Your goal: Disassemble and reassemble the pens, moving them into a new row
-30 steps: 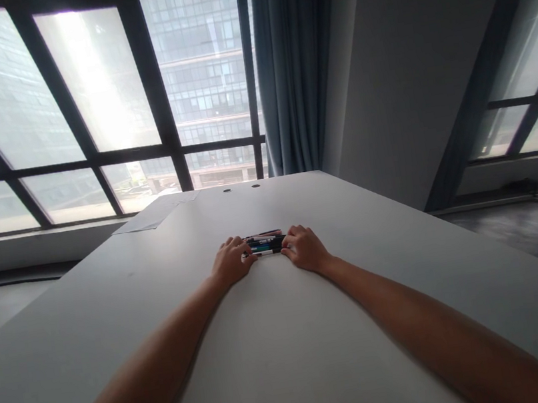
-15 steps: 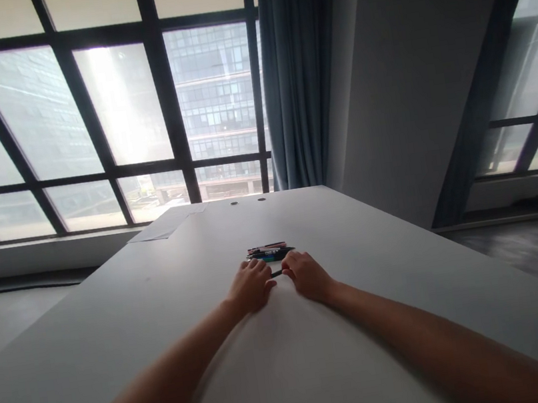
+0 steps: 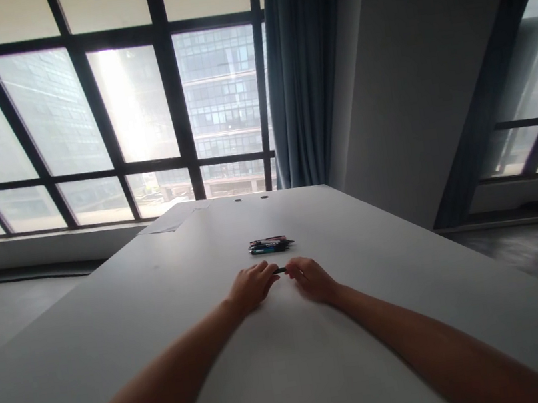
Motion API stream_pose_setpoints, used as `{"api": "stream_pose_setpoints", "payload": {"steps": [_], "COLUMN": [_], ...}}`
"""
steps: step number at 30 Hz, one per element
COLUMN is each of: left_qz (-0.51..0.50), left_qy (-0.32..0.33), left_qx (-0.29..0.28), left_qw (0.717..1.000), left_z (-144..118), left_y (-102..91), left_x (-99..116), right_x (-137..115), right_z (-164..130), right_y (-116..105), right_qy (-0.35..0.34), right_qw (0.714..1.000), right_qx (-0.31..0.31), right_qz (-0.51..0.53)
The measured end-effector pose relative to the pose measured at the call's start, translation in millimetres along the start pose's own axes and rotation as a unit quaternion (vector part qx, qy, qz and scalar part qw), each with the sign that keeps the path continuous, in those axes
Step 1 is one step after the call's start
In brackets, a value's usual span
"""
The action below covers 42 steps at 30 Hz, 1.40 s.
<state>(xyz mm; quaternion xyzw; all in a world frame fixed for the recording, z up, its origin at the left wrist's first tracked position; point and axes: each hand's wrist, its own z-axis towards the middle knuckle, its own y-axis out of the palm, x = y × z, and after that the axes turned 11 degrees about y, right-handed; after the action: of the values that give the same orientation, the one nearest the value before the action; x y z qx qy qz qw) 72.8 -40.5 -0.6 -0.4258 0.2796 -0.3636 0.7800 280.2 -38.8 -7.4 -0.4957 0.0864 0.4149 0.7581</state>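
Forearms (image 3: 181, 359) are stretched forward over the white table (image 3: 294, 373), one from each lower corner of the view, and are brought together at the hands near the middle. Between the hands a dark pen (image 3: 282, 270) is held low over the tabletop, its long axis laid crosswise, from left to right, so that it is lined up with the gap and not with the forearms. Its left part is pinched between the thumb and fingers of the left hand (image 3: 255, 285), and its right part is closed on by the bent fingertips of the right hand (image 3: 312, 278); only a short dark length is left showing, both ends being covered, and neither hand can be called clearly nearer to it. Whether the pen is touched to the table cannot be told. Just beyond the hands, straight ahead and apart from them, a small pile of pens (image 3: 270, 248) is laid in much the same crosswise direction, with dark, blue and reddish barrels seen but too small to be counted. Farther off, a sheet of paper (image 3: 164, 224) is spread at the left edge of the table, and two round holes are set near the far edge, behind which the dark-framed window (image 3: 133, 107) is flanked on its right by a blue curtain (image 3: 305, 75)
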Motion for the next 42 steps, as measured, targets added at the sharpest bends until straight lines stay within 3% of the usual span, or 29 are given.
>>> {"api": "stream_pose_setpoints", "payload": {"steps": [9, 16, 26, 42], "left_qz": [-0.012, -0.046, -0.044, -0.051], "left_qy": [-0.029, -0.071, -0.049, -0.018], "left_qx": [-0.008, -0.014, -0.018, 0.010], "left_qw": [0.999, 0.996, 0.998, 0.998], "left_z": [0, 1, -2, -3], "left_y": [6.4, 6.2, 3.8, 10.3], "left_x": [-3, -1, 0, -3], "right_x": [2, 11, 5, 4], "right_z": [2, 11, 4, 0], "right_y": [1, 1, 0, -7], "right_qy": [0.034, -0.018, -0.027, -0.109], "right_qw": [0.999, 0.998, 0.998, 0.984], "right_qx": [-0.018, -0.023, -0.003, 0.007], "right_qz": [-0.010, -0.060, -0.059, -0.144]}}
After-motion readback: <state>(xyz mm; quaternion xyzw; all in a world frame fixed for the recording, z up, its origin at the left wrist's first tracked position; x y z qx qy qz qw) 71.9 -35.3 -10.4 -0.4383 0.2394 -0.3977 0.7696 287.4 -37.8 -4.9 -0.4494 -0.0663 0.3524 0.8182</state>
